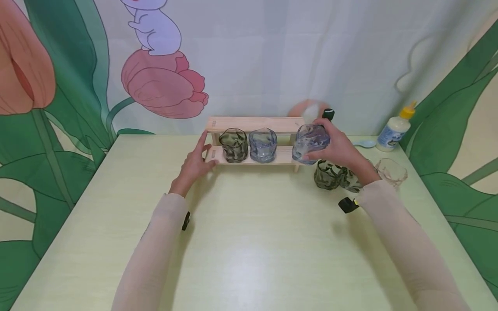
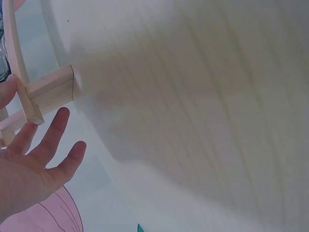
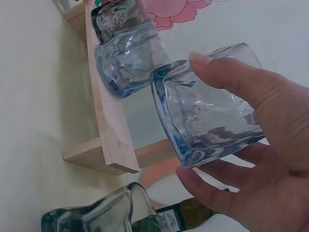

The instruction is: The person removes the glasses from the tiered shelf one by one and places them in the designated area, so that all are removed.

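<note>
A blue-tinted glass cup [image 1: 311, 144] is held in my right hand [image 1: 340, 147] over the right end of a two-tier wooden rack [image 1: 254, 124]. In the right wrist view, the thumb lies along one side of this cup [image 3: 207, 106] and the fingers on the other; its base is apart from the shelf [image 3: 116, 140]. A grey-green glass cup [image 1: 233, 146] and another blue cup [image 1: 263, 146] stand side by side on the lower shelf. My left hand [image 1: 192, 163] grips the rack's left end, thumb at the lower board, other fingers spread in the left wrist view.
Right of the rack stand a dark grey-green cup [image 1: 327, 175], another greenish cup [image 1: 351, 180] partly behind the right wrist, and a pale pink cup [image 1: 392, 172]. Behind are a dark-capped bottle [image 1: 328, 114], a light blue spoon [image 1: 365, 144] and a yellow-topped bottle [image 1: 393, 129]. A printed curtain [image 1: 249, 65] hangs behind.
</note>
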Demonstrator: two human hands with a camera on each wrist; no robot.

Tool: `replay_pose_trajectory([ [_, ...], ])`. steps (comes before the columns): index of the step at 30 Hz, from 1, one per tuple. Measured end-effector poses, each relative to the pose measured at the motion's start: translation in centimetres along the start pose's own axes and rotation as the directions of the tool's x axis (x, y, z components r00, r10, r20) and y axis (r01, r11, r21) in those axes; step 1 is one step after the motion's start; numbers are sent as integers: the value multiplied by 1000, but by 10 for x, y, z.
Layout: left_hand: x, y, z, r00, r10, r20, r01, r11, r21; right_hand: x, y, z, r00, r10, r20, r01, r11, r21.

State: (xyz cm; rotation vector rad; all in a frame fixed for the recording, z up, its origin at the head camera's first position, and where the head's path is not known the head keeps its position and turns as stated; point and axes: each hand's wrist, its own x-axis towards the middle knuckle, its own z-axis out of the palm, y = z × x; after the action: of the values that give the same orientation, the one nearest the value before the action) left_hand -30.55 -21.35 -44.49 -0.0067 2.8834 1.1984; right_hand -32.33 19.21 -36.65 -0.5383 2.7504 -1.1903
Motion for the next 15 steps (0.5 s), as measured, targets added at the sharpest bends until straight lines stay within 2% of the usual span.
replay_pose_trajectory([
  [8, 1, -1, 0, 1000, 1, 4, -1, 1000, 4, -27, -1, -7, 1000, 6, -24, -6, 1000, 6],
  [15, 1, -1, 0, 1000, -2, 4, 2, 1000, 6, -50, 0, -8, 1000, -1, -13, 1, 1000, -26],
])
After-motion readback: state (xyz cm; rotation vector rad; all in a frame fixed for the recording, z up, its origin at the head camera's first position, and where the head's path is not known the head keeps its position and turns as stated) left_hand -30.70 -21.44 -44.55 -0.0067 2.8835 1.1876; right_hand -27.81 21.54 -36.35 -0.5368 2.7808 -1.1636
